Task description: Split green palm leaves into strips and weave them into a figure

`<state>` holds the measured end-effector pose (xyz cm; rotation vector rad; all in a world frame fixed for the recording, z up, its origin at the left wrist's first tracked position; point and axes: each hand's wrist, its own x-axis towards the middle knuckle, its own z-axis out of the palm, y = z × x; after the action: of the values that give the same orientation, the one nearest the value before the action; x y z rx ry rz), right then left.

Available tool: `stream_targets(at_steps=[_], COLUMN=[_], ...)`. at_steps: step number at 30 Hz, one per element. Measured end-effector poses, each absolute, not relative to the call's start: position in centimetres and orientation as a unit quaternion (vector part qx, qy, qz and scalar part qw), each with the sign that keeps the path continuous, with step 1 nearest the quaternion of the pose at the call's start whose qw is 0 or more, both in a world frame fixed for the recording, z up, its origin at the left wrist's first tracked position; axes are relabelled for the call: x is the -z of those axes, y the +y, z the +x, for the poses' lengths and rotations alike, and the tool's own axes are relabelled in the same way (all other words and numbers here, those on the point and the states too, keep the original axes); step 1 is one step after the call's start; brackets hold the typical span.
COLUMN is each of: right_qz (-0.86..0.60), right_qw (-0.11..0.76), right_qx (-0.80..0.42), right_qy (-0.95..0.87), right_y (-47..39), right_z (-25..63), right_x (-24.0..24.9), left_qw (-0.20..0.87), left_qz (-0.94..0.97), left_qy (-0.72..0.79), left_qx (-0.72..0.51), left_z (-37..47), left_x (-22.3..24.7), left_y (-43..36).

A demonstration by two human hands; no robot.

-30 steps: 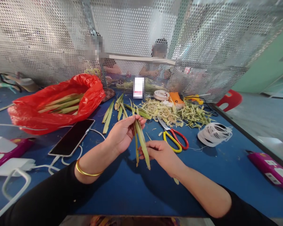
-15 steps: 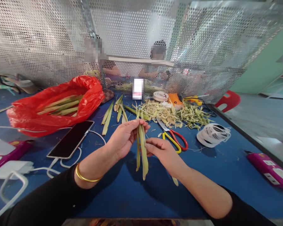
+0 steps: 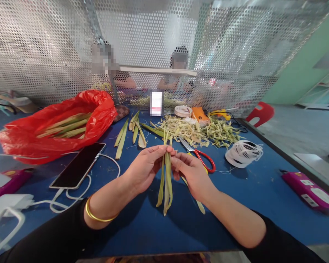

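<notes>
"Inspecting: what is held?"

"Leaf strips point(image 3: 168, 179), hanging from the left hand point(image 3: 146, 166), pinched at its fingertips. The right hand point(image 3: 193, 175) curls at their edge; its grip I cannot tell."

"Step?"

"Apparently bunching; next calls for a steady left pinch. Scissors point(image 3: 188, 145) lie beyond."

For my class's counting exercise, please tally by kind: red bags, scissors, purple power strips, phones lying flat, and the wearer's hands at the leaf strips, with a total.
Red bag: 1
Scissors: 1
Purple power strips: 2
Phone lying flat: 1
Hands (left hand, right hand) at the leaf strips: 2
Total: 7
</notes>
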<state>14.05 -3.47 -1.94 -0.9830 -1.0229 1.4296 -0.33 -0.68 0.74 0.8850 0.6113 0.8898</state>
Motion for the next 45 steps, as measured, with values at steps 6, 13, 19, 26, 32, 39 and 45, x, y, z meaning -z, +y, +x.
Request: stream_targets(at_steps=[6,13,19,26,32,39,45], right_qz=[-0.421,-0.404,-0.43,-0.445,-0.453,-0.362,-0.352], right_qw=[0.598,0.596,0.624,0.62,0.61,0.563,0.366], right_qx=[-0.519,-0.531,-0.456,-0.437,-0.428,-0.594,-0.752], right_qy=[-0.442,-0.446,-0.466,-0.477,-0.49,-0.446,-0.42], right_y=[-3.2,-3.1,-2.8,-2.9,-2.7,-3.4,-5.1], right_z=[15.3,16.1,16.5,16.6,16.4,15.5,13.4], right_x=[0.2,-0.5,-0.7,-0.9,-0.5,-0.1,0.9], left_qw=[0.769,0.77,0.748,0.759,0.766,0.701,0.606], left_qz=[0.41,0.404,0.379,0.413,0.449,0.434,0.433], left_qy=[0.308,0.334,0.374,0.371,0.36,0.398,0.434], left_qx=[-0.381,-0.363,-0.396,-0.34,-0.287,-0.403,-0.507], left_z=[-0.1,1.4,2.3,2.3,2.0,1.6,1.2], left_x=[-1.4,-1.9,-2.4,-2.2,-2.3,-2.7,-3.0], left_y=[-1.4,-1.8,-1.6,-1.8,-1.7,-1.0,0.1])
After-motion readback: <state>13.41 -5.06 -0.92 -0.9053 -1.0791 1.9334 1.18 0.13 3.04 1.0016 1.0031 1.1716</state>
